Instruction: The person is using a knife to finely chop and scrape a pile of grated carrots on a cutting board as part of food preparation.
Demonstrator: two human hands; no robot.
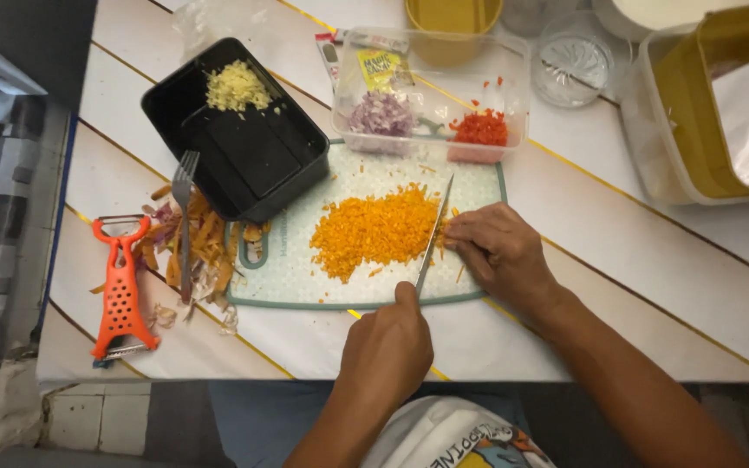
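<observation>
My left hand (385, 347) grips the handle of a knife (434, 234), whose blade lies across the pale cutting board (305, 277) with the tip pointing away from me. A pile of finely chopped orange vegetable (373, 230) sits just left of the blade. My right hand (498, 251) rests palm down on the board's right end, fingertips touching a few orange bits beside the blade.
A black tray (253, 152) holding minced yellow bits overlaps the board's far left corner. A clear tub (431, 61) holds chopped purple onion and red pieces. A fork (185, 217), peelings (205, 247) and an orange peeler (121, 290) lie left. A glass (574, 61) and large containers stand far right.
</observation>
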